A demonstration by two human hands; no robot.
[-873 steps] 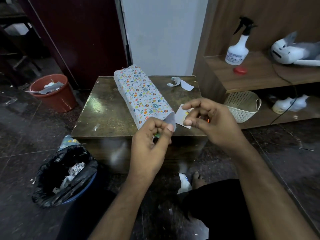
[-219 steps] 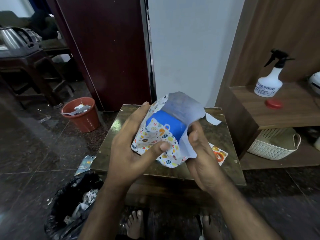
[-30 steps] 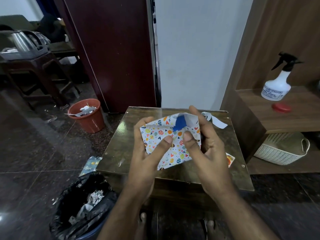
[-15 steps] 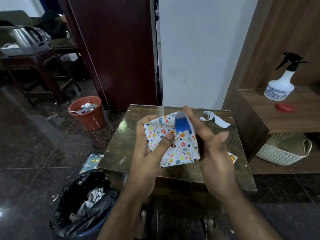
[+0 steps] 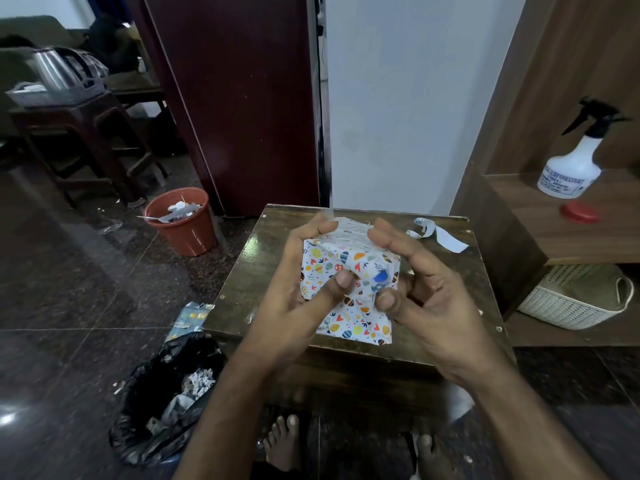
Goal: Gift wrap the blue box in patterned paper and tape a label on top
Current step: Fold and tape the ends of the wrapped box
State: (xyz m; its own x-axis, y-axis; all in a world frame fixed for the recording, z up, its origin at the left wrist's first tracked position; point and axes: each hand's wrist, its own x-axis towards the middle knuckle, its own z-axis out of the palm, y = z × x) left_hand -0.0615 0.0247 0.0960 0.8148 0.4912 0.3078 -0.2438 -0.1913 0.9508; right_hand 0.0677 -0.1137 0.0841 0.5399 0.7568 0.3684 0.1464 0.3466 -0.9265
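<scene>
The box (image 5: 346, 271) stands on end above the small wooden table (image 5: 263, 258), covered in white paper with coloured egg and heart prints. A small blue patch shows at the folded end facing me. My left hand (image 5: 304, 289) grips the box's left side, its thumb pressing the folded paper flap. My right hand (image 5: 415, 289) holds the right side, fingers curled over the top and thumb on the flap. A loose paper strip (image 5: 436, 233) lies at the table's far right.
A black-lined bin (image 5: 166, 396) stands on the floor at the lower left, and an orange bucket (image 5: 181, 220) beyond it. At the right, a wooden shelf holds a spray bottle (image 5: 575, 164), a red cap (image 5: 580, 213) and a cream basket (image 5: 575, 299).
The end flap has been folded down over the blue box end, which is now almost covered. My right thumb moved onto the fold beside my left thumb.
</scene>
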